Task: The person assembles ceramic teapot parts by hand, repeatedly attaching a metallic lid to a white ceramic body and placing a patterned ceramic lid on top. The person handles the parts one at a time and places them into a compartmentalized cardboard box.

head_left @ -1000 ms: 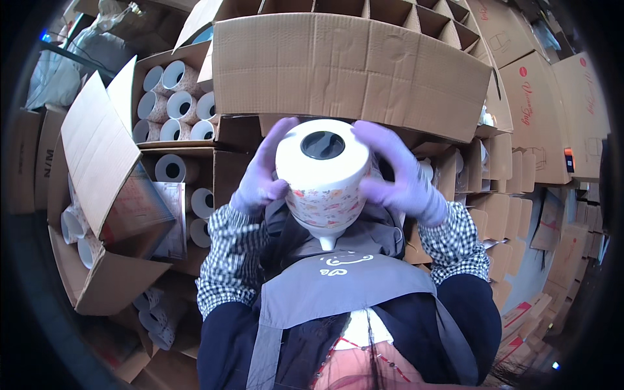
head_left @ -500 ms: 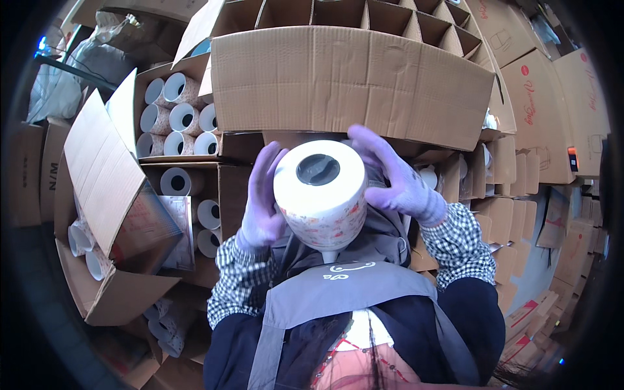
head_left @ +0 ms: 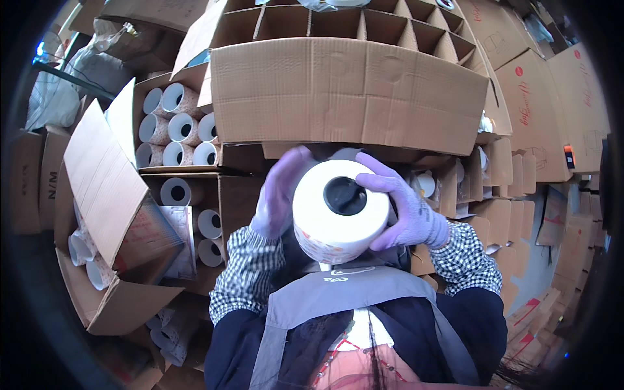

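A white jug [head_left: 318, 224] with a floral print on its side tilts in front of my grey apron. Its round top faces up and holds a dark, glossy round part in the middle. A small white spout-like piece sticks out at the near side. My right hand [head_left: 406, 211], in a pale purple glove, grips the jug from the right, fingers over the top edge and thumb lower down. My left hand [head_left: 281, 188], gloved alike, is raised just left of the jug. Its fingers are stretched out and slightly blurred, with nothing seen in them.
Ahead stands a large cardboard box [head_left: 351, 97] with dividers. At the left, an open carton [head_left: 140, 170] holds several floral-printed white cylinders [head_left: 177, 156]. A folded-out flap [head_left: 101, 182] leans there. Cardboard dividers [head_left: 500, 169] and tall printed cartons [head_left: 533, 117] stand at the right.
The jug has shifted right and toward me and turned, its spout now pointing more to the left. My right hand has closed on it; my left hand has moved up and inward.
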